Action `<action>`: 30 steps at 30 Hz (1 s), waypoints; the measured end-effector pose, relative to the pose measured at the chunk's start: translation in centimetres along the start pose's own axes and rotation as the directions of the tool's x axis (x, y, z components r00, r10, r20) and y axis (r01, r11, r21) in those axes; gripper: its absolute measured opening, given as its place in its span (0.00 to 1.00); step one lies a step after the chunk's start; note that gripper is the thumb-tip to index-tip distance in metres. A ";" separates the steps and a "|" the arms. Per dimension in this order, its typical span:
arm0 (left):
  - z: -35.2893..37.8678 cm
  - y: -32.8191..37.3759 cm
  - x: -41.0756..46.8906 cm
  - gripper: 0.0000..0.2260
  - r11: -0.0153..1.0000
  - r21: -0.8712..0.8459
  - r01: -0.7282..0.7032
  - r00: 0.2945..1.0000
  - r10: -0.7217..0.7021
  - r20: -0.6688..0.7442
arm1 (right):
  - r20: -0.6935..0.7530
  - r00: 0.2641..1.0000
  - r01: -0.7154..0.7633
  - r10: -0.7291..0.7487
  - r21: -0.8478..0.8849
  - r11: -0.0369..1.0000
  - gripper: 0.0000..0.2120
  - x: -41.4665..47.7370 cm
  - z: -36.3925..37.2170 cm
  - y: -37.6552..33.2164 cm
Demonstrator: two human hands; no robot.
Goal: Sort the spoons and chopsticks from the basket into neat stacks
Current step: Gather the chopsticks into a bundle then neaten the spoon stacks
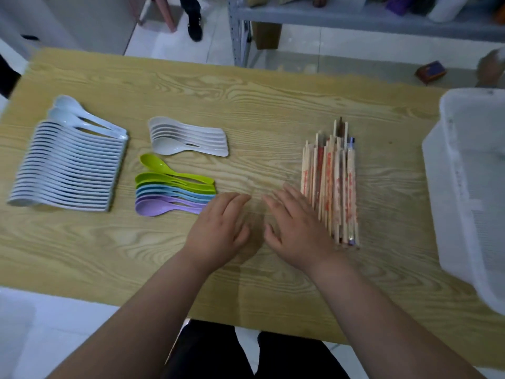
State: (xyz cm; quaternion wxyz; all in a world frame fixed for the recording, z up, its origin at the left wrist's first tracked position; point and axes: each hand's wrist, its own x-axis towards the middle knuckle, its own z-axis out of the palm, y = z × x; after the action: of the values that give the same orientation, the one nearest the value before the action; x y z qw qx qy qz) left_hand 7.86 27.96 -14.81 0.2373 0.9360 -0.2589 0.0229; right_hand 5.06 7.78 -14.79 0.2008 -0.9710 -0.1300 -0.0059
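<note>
Left hand [218, 228] and right hand [297, 231] are being rested flat on the table [246, 105], released, with nothing being grasped. Chopsticks [332, 187] are lying just beside the right hand at 2 o'clock, spoons [68, 165] are sitting stacked at 10 o'clock, and the basket [451, 160] is standing at 3 o'clock.

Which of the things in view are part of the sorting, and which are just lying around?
Job: large white spoon stack, small white spoon stack, coloured spoons, chopsticks, basket.
Lying about: brown box on the floor, shelf unit.
</note>
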 end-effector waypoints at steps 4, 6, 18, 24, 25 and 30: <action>-4.9 -6.6 -0.1 0.21 0.995 0.008 0.095 0.992 -0.094 -0.081 | -0.022 1.000 -0.005 0.007 0.070 0.998 0.26 5.6 2.9 -3.4; -7.2 -10.3 1.1 0.23 0.989 0.020 0.145 0.986 -0.143 -0.090 | -0.028 0.999 -0.028 0.030 0.086 0.996 0.28 9.0 3.8 -4.4; -7.7 -23.1 13.6 0.36 0.972 0.218 0.091 0.904 -0.172 0.390 | 0.052 0.999 0.015 -0.010 -0.109 0.994 0.35 22.2 8.4 -4.5; -6.0 -21.9 14.1 0.27 0.985 0.140 -0.098 0.960 0.057 0.275 | -0.088 0.996 -0.017 0.007 -0.111 0.994 0.29 20.9 8.9 -2.9; -5.5 -21.5 14.2 0.27 0.985 0.132 -0.109 0.961 0.070 0.269 | -0.099 0.995 -0.019 0.009 -0.109 0.994 0.29 20.5 8.7 -2.3; -2.3 -18.0 14.8 0.24 0.982 0.086 -0.167 0.963 0.144 0.226 | -0.146 0.989 0.002 -0.025 -0.154 0.988 0.26 18.3 7.5 1.0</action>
State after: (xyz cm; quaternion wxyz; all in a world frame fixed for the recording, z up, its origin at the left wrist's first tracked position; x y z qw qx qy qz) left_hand 29.77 35.58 -18.14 0.1554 0.9207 -0.3549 -0.0481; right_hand 22.73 14.40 -20.90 0.1344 -0.9795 -0.1204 -0.0892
